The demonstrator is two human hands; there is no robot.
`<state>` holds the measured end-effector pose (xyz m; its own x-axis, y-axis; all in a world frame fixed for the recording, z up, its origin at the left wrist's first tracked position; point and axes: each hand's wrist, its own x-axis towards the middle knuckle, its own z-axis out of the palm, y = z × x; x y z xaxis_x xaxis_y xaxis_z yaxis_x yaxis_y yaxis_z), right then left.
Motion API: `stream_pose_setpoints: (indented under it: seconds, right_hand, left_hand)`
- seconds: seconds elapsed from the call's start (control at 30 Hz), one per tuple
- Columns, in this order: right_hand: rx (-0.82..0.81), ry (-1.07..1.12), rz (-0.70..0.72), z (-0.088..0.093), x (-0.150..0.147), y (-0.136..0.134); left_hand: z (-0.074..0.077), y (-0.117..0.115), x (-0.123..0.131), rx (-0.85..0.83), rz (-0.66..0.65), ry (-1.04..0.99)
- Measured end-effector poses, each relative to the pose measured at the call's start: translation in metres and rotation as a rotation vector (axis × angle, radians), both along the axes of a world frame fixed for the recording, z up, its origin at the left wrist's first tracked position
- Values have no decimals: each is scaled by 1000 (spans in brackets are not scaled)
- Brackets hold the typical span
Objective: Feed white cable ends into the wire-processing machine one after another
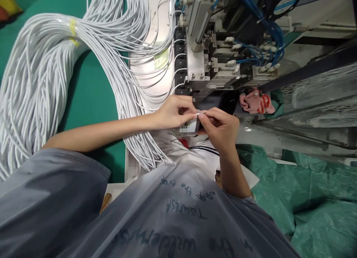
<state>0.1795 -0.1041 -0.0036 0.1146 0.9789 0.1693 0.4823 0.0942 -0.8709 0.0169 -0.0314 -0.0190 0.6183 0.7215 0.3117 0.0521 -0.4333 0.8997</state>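
My left hand [174, 111] and my right hand [220, 126] meet in front of a metal machine [200, 45], just below its jaws. Both are pinched on one thin white wire end [201, 113] that runs between their fingertips. A small labelled grey block [189, 127] sits right under the hands. Cut ends of a bundle of white wires [139, 139] fan out beside my left wrist.
A big coil of white wires [41, 72] tied with yellow tape lies on a green mat [92, 90] at left. Blue air hoses [267, 27] crowd the machine's top. A pink cloth [255, 101] and green plastic sheeting [315, 198] lie at right.
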Motion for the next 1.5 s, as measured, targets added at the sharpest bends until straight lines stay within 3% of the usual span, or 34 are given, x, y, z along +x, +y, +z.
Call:
stream_pose_setpoints:
  seconds: [0.13, 0.27, 0.33, 0.4, 0.5, 0.6, 0.73, 0.83, 0.97, 1.2, 1.5]
  right_hand:
    - [-27, 9, -17, -2, -3, 1]
    - [77, 173, -128, -16, -17, -2]
    - [133, 162, -179, -21, -22, -4]
    - [171, 41, -199, -20, -23, -5]
    - [157, -156, -117, -12, -16, -4]
    - [96, -154, -28, -7, -10, 1]
    - [132, -7, -114, -15, -14, 4]
    - [131, 76, -203, -26, -17, 5]
    - [37, 146, -168, -39, -7, 16]
    - [-142, 284, -117, -64, 6, 48]
    - [-196, 359, -76, -66, 4, 57]
  left_hand:
    - [-2, 0, 1, -5, 11, 8]
    - [1, -4, 1, -160, 9, 16]
    - [2, -5, 1, -148, 14, 32]
    - [2, -5, -1, -13, 34, 78]
    - [1, -2, -5, 342, 11, 242]
    - [1, -1, -7, 554, -17, 388]
    - [6, -6, -5, 355, 74, 332]
    - [9, -2, -4, 224, 0, 260]
    - [7, 18, -7, 338, -126, 401]
    - [-5, 33, -8, 413, -91, 647]
    - [-12, 33, -6, 438, -92, 720]
